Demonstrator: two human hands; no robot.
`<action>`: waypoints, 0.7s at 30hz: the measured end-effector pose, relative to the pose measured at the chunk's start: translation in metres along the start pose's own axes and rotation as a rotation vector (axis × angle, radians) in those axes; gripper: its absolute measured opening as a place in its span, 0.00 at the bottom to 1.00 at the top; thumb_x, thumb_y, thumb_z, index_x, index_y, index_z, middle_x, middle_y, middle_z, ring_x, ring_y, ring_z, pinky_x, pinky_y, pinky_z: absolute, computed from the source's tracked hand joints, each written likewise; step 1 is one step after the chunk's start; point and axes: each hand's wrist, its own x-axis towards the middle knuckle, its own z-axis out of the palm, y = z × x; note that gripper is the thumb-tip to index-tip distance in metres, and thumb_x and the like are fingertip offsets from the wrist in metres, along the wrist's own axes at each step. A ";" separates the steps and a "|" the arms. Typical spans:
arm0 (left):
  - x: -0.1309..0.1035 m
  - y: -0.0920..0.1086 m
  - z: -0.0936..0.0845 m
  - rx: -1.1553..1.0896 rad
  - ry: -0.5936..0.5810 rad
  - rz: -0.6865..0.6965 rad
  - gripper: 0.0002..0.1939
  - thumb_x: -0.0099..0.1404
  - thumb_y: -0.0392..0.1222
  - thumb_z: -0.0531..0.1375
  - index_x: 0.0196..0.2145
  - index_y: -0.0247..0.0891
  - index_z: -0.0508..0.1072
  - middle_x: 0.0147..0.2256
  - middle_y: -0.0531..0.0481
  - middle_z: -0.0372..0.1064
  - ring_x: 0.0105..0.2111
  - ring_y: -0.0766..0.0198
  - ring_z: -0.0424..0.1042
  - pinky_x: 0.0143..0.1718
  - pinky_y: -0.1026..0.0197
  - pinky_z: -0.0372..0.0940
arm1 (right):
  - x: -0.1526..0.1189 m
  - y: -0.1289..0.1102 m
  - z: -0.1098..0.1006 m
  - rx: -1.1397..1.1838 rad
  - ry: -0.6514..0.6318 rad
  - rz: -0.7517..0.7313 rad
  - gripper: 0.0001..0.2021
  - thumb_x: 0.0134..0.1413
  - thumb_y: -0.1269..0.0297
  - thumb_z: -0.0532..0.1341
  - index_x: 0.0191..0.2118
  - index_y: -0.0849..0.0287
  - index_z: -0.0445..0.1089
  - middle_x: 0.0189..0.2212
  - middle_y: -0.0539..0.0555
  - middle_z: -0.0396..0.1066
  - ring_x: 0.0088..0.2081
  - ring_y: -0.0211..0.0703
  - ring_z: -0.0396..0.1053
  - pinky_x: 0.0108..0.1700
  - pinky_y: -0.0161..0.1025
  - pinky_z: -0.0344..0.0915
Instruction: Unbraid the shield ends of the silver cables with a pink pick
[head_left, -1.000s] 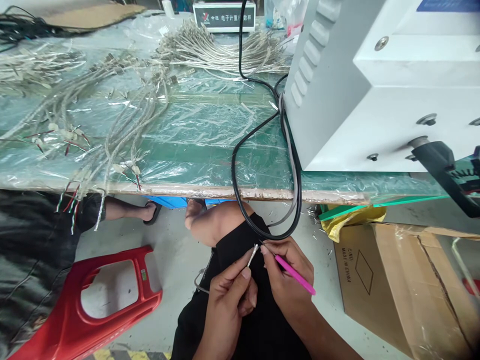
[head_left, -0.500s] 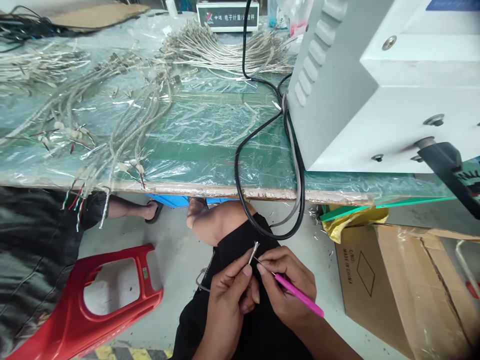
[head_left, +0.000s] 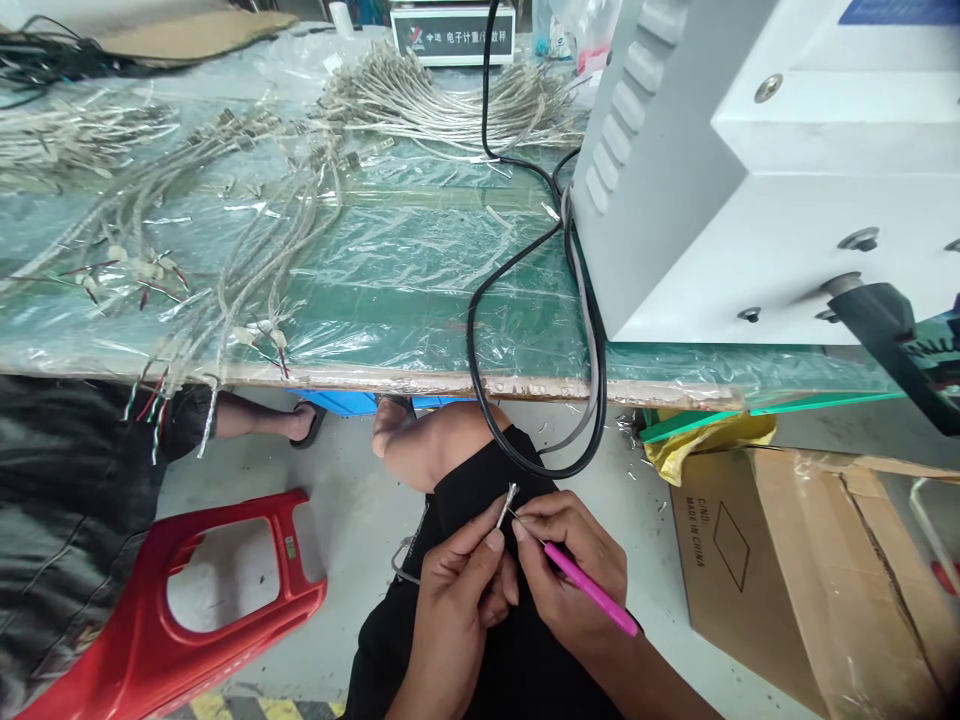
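Greenish and film-covered, the bench (head_left: 390, 310) spans the upper half of the view. Below its edge, over the person's black shorts (head_left: 532, 650), a thin cable (head_left: 504, 511) points up and away, its frayed, silvery end bare. The left hand (head_left: 461, 590) pinches it between thumb and forefinger, the forefinger stretched along it and the other fingers curled under. That grip hides most of the cable; a grey strand (head_left: 405, 574) shows left of the hand, but whether it is the same piece is unclear. Opposite, the right hand (head_left: 574, 560) holds a pink tool (head_left: 592, 590) like a pen, thumb and forefinger pressed together on its slim front, the handle slanting back toward the wrist. Its fine tip is beside the frayed end; whether they touch is too small to make out. Both forearms run off the bottom edge. Above the hands, a black cord (head_left: 471, 330) loops over the bench edge, near a white machine (head_left: 675, 250) cut off at the right. To the left, a red stool (head_left: 142, 590) is partly out of view.
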 end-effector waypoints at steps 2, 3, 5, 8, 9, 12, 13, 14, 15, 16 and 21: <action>0.000 0.000 0.001 0.003 0.004 0.002 0.23 0.60 0.48 0.69 0.52 0.40 0.80 0.15 0.56 0.62 0.16 0.76 0.47 0.19 0.66 0.41 | -0.002 0.002 0.002 0.000 0.019 -0.003 0.10 0.55 0.82 0.62 0.34 0.59 0.69 0.31 0.53 0.72 0.32 0.36 0.74 0.33 0.33 0.73; -0.001 0.000 0.001 0.005 0.005 0.005 0.23 0.60 0.48 0.69 0.52 0.40 0.80 0.15 0.56 0.62 0.16 0.76 0.48 0.19 0.66 0.42 | -0.003 0.002 0.002 -0.005 0.028 -0.005 0.10 0.55 0.82 0.63 0.35 0.59 0.69 0.32 0.53 0.72 0.32 0.36 0.74 0.33 0.33 0.73; -0.001 0.001 0.001 0.012 0.004 0.011 0.23 0.60 0.49 0.70 0.52 0.41 0.79 0.15 0.56 0.62 0.16 0.75 0.47 0.20 0.66 0.41 | -0.003 0.002 0.004 -0.019 0.046 -0.013 0.10 0.55 0.82 0.63 0.35 0.59 0.69 0.32 0.53 0.73 0.33 0.37 0.75 0.34 0.33 0.74; -0.001 0.000 0.001 0.033 0.002 0.015 0.24 0.60 0.49 0.70 0.53 0.40 0.79 0.16 0.56 0.62 0.17 0.75 0.47 0.20 0.66 0.41 | -0.001 0.001 0.006 -0.035 0.081 -0.026 0.10 0.55 0.82 0.63 0.35 0.59 0.70 0.31 0.53 0.73 0.33 0.37 0.75 0.35 0.32 0.74; -0.001 0.000 0.001 0.041 0.003 0.015 0.25 0.60 0.49 0.70 0.53 0.40 0.79 0.16 0.56 0.62 0.17 0.75 0.47 0.20 0.65 0.41 | 0.000 0.000 0.006 -0.040 0.092 -0.028 0.10 0.55 0.83 0.63 0.34 0.59 0.70 0.31 0.53 0.73 0.33 0.37 0.75 0.35 0.32 0.75; 0.000 -0.002 -0.001 0.057 0.005 0.014 0.26 0.60 0.50 0.69 0.55 0.40 0.78 0.16 0.56 0.62 0.17 0.75 0.47 0.20 0.65 0.41 | -0.001 0.000 0.007 -0.066 0.104 -0.026 0.11 0.55 0.83 0.63 0.35 0.59 0.70 0.31 0.53 0.73 0.33 0.37 0.75 0.35 0.32 0.75; 0.001 -0.002 -0.001 0.060 0.003 0.014 0.26 0.60 0.50 0.69 0.55 0.40 0.77 0.16 0.56 0.62 0.17 0.75 0.47 0.20 0.65 0.41 | -0.002 0.000 0.007 -0.078 0.108 -0.029 0.11 0.55 0.84 0.63 0.35 0.59 0.70 0.31 0.53 0.73 0.33 0.37 0.75 0.35 0.32 0.75; 0.001 -0.003 -0.001 0.065 0.000 0.015 0.26 0.61 0.50 0.69 0.55 0.40 0.77 0.16 0.56 0.62 0.17 0.74 0.47 0.20 0.65 0.41 | -0.003 0.001 0.008 -0.089 0.112 -0.030 0.11 0.55 0.84 0.63 0.35 0.59 0.70 0.31 0.53 0.73 0.33 0.37 0.75 0.36 0.32 0.75; 0.001 -0.003 -0.002 0.070 -0.002 0.019 0.26 0.61 0.50 0.69 0.55 0.41 0.77 0.16 0.56 0.62 0.17 0.74 0.47 0.20 0.65 0.41 | -0.004 0.002 0.008 -0.100 0.115 -0.031 0.11 0.55 0.84 0.63 0.36 0.59 0.70 0.32 0.53 0.72 0.34 0.37 0.75 0.36 0.32 0.75; 0.001 -0.004 -0.001 0.076 0.000 0.028 0.25 0.61 0.50 0.68 0.55 0.41 0.77 0.16 0.56 0.62 0.18 0.74 0.47 0.20 0.65 0.41 | -0.005 0.003 0.008 -0.108 0.118 -0.029 0.11 0.55 0.84 0.63 0.36 0.59 0.70 0.32 0.53 0.72 0.34 0.37 0.75 0.36 0.32 0.76; -0.002 -0.005 0.000 0.106 0.018 0.062 0.25 0.62 0.50 0.68 0.55 0.41 0.77 0.16 0.56 0.62 0.17 0.75 0.46 0.20 0.65 0.40 | -0.004 0.011 0.007 -0.109 0.142 0.079 0.09 0.58 0.80 0.62 0.35 0.58 0.71 0.34 0.52 0.72 0.32 0.36 0.74 0.31 0.31 0.76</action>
